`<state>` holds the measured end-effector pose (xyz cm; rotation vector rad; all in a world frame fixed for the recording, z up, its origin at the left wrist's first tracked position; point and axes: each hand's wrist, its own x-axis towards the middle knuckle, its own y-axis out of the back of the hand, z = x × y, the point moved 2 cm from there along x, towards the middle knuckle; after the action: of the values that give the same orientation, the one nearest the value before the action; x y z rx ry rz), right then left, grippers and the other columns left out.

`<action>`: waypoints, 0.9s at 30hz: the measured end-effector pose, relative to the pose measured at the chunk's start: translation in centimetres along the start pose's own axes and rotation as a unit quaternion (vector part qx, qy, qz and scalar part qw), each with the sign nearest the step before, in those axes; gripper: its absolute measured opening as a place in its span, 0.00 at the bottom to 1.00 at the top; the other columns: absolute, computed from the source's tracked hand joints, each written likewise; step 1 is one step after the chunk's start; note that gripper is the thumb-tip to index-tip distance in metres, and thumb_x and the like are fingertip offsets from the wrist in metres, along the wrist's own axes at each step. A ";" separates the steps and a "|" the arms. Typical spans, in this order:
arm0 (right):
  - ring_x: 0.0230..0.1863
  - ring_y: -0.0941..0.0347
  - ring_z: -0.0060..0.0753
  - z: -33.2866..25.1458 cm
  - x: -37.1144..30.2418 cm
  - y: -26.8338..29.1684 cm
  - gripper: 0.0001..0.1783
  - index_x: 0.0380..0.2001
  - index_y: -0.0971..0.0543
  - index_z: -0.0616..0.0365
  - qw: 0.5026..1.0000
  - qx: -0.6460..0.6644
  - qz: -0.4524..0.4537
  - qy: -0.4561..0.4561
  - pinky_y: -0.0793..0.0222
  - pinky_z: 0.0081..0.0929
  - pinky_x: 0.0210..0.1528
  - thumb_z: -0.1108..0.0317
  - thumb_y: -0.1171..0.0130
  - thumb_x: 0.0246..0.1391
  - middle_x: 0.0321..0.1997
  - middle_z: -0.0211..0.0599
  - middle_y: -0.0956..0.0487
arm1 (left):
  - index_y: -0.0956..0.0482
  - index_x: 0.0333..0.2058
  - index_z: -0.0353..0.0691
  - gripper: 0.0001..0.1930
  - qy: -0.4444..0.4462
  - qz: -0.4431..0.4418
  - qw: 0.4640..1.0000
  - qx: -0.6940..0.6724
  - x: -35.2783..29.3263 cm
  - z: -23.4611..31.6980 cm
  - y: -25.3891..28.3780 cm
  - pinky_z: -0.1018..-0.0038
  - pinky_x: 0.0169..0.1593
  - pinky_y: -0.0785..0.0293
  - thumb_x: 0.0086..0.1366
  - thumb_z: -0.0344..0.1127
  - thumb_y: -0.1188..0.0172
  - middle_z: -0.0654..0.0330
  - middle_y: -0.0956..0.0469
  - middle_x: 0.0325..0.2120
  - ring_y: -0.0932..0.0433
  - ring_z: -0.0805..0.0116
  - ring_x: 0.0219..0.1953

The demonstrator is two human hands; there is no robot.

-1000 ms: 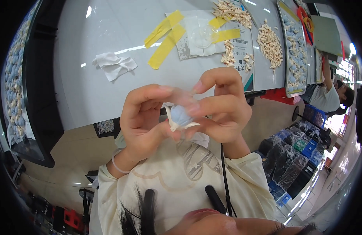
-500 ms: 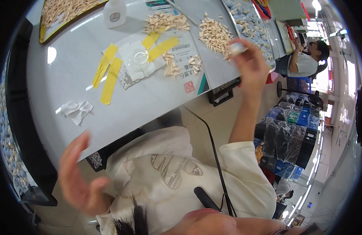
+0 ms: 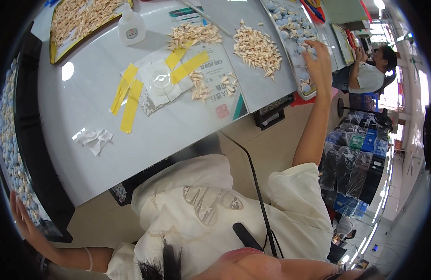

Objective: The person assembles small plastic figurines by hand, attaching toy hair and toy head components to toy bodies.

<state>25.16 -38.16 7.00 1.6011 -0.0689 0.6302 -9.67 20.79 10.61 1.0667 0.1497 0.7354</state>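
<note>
My right hand (image 3: 320, 69) reaches over the near end of a tray (image 3: 312, 96) of small blue-and-white rounded pieces (image 3: 292, 25). Its fingers are curved and apart, and I see nothing between them. Off to the left, my left hand (image 3: 28, 227) is spread open beside a dark-edged tray (image 3: 36, 140) of similar blue-and-white pieces. Between the hands, a clear round disc (image 3: 160, 80) sits on a white pad held down by yellow tape strips (image 3: 130, 109). Small pale pointed pieces (image 3: 258, 49) lie heaped left of the right-hand tray.
More pointed pieces fill a yellow-edged tray (image 3: 53, 49) at the far left. A white bottle (image 3: 131, 30), tweezers-like metal tool (image 3: 208, 18) and crumpled white tissue (image 3: 95, 141) are on the table. A black cord (image 3: 252, 179) hangs before me. Another person (image 3: 368, 74) sits at the right.
My right hand has moved right, from beside the pointed pieces to over the tray; the small whitish piece in its fingers no longer shows. My left hand has swung out left and downward.
</note>
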 end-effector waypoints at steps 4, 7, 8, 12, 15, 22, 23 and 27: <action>0.37 0.33 0.30 -5.5 0.4 0.8 0.14 0.34 0.27 0.57 0.975 0.210 -0.065 0.017 0.37 0.23 0.39 0.72 0.46 0.38 0.37 0.34 0.29 | 0.46 0.53 0.35 0.20 0.092 -0.202 0.970 0.098 -0.3 -4.4 -2.2 0.74 0.57 0.51 0.61 0.29 0.65 0.55 0.46 0.54 0.47 0.68 0.56; 0.35 0.33 0.27 -8.2 0.3 -0.2 0.13 0.32 0.26 0.57 0.942 0.291 -0.165 0.021 0.37 0.20 0.36 0.73 0.46 0.38 0.34 0.33 0.28 | 0.49 0.54 0.35 0.23 -0.007 -0.237 0.964 0.124 -0.6 -4.8 -3.2 0.72 0.58 0.55 0.59 0.26 0.64 0.53 0.50 0.56 0.53 0.67 0.59; 0.33 0.33 0.25 -8.1 0.5 -0.9 0.12 0.31 0.26 0.58 0.939 0.289 -0.183 0.030 0.37 0.19 0.35 0.74 0.45 0.37 0.32 0.33 0.28 | 0.49 0.54 0.35 0.23 -0.005 -0.237 0.963 0.127 -0.7 -4.6 -3.1 0.72 0.58 0.55 0.59 0.26 0.64 0.53 0.50 0.56 0.53 0.67 0.59; 0.30 0.33 0.21 -8.9 1.0 -2.1 0.11 0.29 0.26 0.59 0.938 0.289 -0.185 0.045 0.38 0.17 0.33 0.72 0.45 0.37 0.29 0.30 0.28 | 0.51 0.55 0.33 0.24 -0.044 -0.250 0.957 0.137 -1.5 -3.5 -2.8 0.73 0.59 0.58 0.56 0.20 0.69 0.52 0.50 0.56 0.52 0.64 0.58; 0.24 0.33 0.23 -9.0 1.2 -2.2 0.08 0.25 0.27 0.61 0.939 0.280 -0.201 0.006 0.37 0.18 0.28 0.74 0.44 0.36 0.23 0.31 0.28 | 0.51 0.55 0.33 0.24 -0.111 -0.253 0.944 0.178 -2.0 -4.3 -2.7 0.73 0.59 0.58 0.56 0.20 0.68 0.53 0.50 0.56 0.52 0.64 0.58; 0.22 0.33 0.21 -9.1 1.4 -2.1 0.06 0.23 0.28 0.62 0.959 0.233 -0.161 0.010 0.38 0.17 0.26 0.72 0.44 0.38 0.19 0.32 0.28 | 0.45 0.52 0.33 0.22 0.056 -0.171 0.981 0.075 -2.3 -3.2 -2.7 0.74 0.57 0.51 0.57 0.25 0.60 0.55 0.41 0.51 0.43 0.66 0.54; 0.22 0.32 0.21 -9.0 1.3 -1.8 0.06 0.23 0.28 0.62 0.965 0.235 -0.121 0.003 0.37 0.17 0.27 0.72 0.44 0.39 0.19 0.32 0.28 | 0.45 0.52 0.33 0.22 0.057 -0.172 0.980 0.078 -2.2 -2.4 -2.4 0.74 0.57 0.51 0.57 0.25 0.60 0.55 0.41 0.51 0.43 0.66 0.54; 0.26 0.32 0.18 -9.9 0.6 0.2 0.05 0.26 0.28 0.64 0.940 0.337 -0.037 -0.036 0.37 0.15 0.32 0.76 0.45 0.42 0.23 0.30 0.27 | 0.34 0.42 0.32 0.14 0.075 -0.014 0.997 -0.026 -3.2 3.4 -2.5 0.79 0.48 0.39 0.58 0.30 0.52 0.59 0.30 0.37 0.33 0.75 0.39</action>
<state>22.13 -28.74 7.45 2.2776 0.1727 0.5663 -9.33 15.62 9.53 0.9574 0.2712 0.7908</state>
